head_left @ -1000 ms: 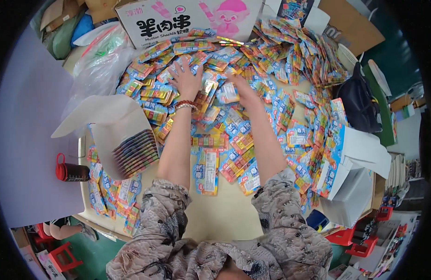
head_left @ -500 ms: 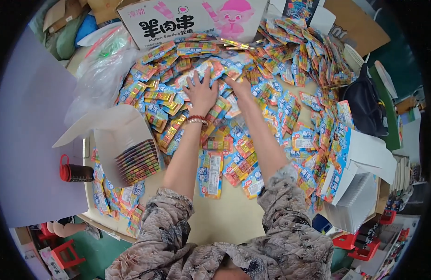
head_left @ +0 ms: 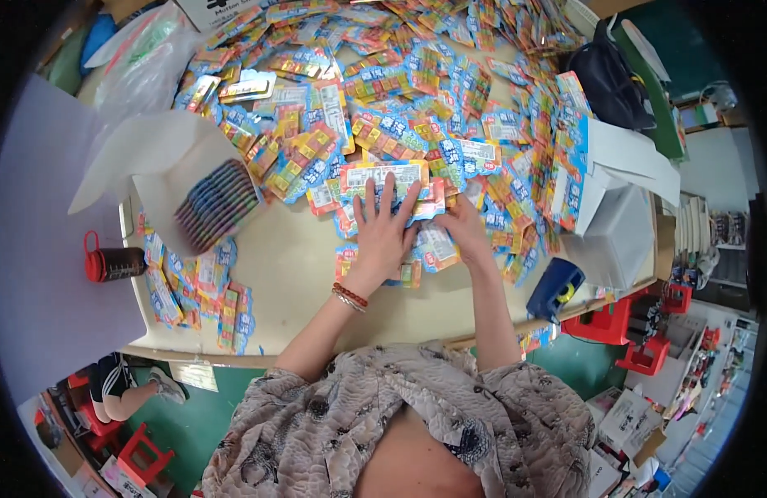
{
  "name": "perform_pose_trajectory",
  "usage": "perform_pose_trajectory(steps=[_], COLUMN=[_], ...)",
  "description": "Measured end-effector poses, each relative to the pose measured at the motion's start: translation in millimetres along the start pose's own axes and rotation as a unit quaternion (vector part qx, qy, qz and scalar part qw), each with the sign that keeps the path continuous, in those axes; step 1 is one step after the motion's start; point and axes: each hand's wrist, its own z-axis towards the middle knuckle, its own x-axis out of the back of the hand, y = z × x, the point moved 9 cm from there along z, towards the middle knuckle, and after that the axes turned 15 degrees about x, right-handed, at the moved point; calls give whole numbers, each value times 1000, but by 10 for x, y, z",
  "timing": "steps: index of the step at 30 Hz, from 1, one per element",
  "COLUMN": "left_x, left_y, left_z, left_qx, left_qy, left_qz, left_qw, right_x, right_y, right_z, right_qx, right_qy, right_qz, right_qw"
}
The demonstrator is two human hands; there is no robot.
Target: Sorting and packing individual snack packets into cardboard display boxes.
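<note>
Many flat blister packs of colourful sweets on blue and red cards (head_left: 392,133) lie heaped over the table. My left hand (head_left: 382,241) rests with spread fingers on a pack lying back side up (head_left: 388,174), close to the near edge of the heap. A red beaded bracelet is on that wrist. Just to its right, my right hand (head_left: 469,235) reaches into the packs with thumb and fingers apart, beside a tilted pack (head_left: 437,249). Some of its fingertips are hidden. Neither hand lifts a pack off the pile.
On the left, an open white box (head_left: 143,178) holds a row of packs; a red-lidded bottle (head_left: 118,259) stands nearby. A display box (head_left: 603,170), a clear plastic container (head_left: 620,236) and a dark blue cup (head_left: 555,289) are at right. Red stools (head_left: 143,456) stand on the green floor.
Both my hands have come back toward me from the far part of the heap, and packs now lie bunched nearer. The view has tilted toward my body.
</note>
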Motion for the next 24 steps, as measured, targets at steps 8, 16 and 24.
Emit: perform_pose_trajectory(steps=[8,16,24], left_x=[657,600,460], left_y=[-801,-781,-994], left_z=[-400,-967,-893], left_qx=[11,-51,1], left_qy=[1,-68,-65], left_qz=[-298,-62,-93], left_qw=[955,995,994], right_x=[64,-765,-738], right_y=[-771,-763,-421], right_z=[-588,-228,2], right_qx=[194,320,293], right_qy=[165,-234,-403], right_qz=[-416,-539,-584], right_qw=[873,743,641])
